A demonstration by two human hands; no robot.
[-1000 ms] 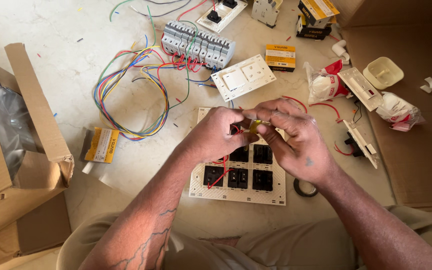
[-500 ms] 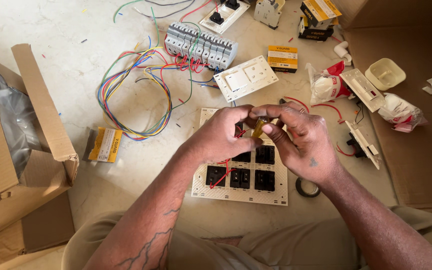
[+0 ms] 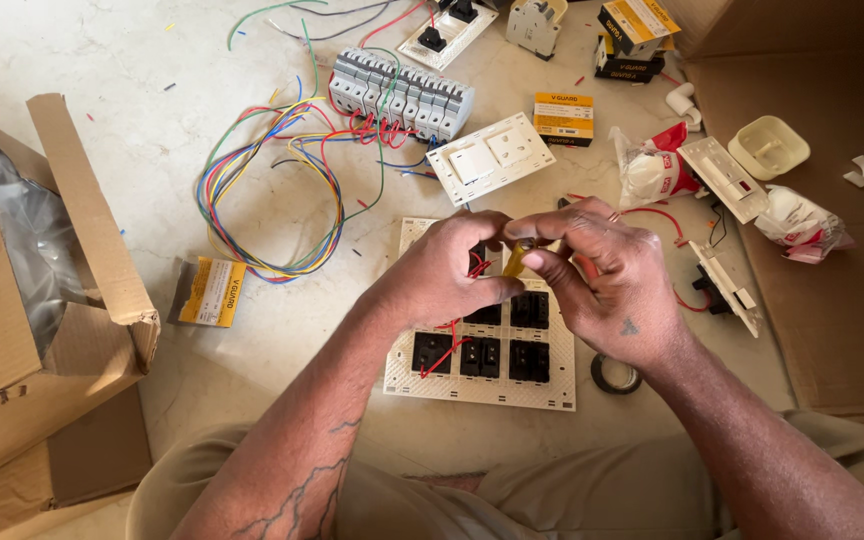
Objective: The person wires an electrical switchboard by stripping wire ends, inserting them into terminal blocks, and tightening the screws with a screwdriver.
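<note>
The left hand (image 3: 442,275) and right hand (image 3: 607,280) meet above the switch plate (image 3: 482,385) on the floor. Both pinch a small yellow-handled tool (image 3: 517,258), probably a screwdriver, its long axis slanting down toward the left hand's red wire (image 3: 442,355).

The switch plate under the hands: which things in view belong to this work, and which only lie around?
In the work:
- left hand and right hand, pinching a small yellow tool
- white switch plate with black modules
- red wire on the plate

Lying around:
- coloured wire bundle
- row of circuit breakers
- white double switch
- black tape roll
- cardboard box
</note>
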